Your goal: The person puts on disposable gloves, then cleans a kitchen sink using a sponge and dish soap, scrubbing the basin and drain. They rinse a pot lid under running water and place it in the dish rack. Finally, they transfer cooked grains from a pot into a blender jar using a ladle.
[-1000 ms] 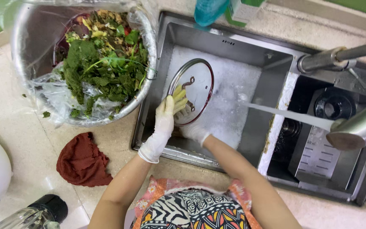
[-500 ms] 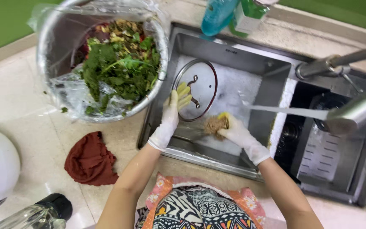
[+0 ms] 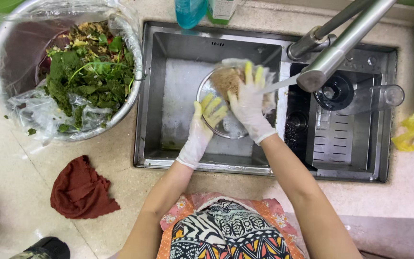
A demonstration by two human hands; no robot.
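Left hand (image 3: 202, 127), gloved, grips the lower-left rim of the glass lid (image 3: 226, 108), tilted over the sink (image 3: 178, 96). Right hand (image 3: 250, 103), gloved, presses a tan scrubber (image 3: 227, 79) flat against the lid's upper face, fingers spread. Faucet (image 3: 334, 55) just right of the right hand.

Both gloved hands reach forward, left hand (image 3: 202, 125) curled, right hand (image 3: 249, 104) fingers spread.

Brushed steel sink (image 3: 159, 96), glossy glass lid (image 3: 219, 125), rough fibrous scrubber (image 3: 227, 79).
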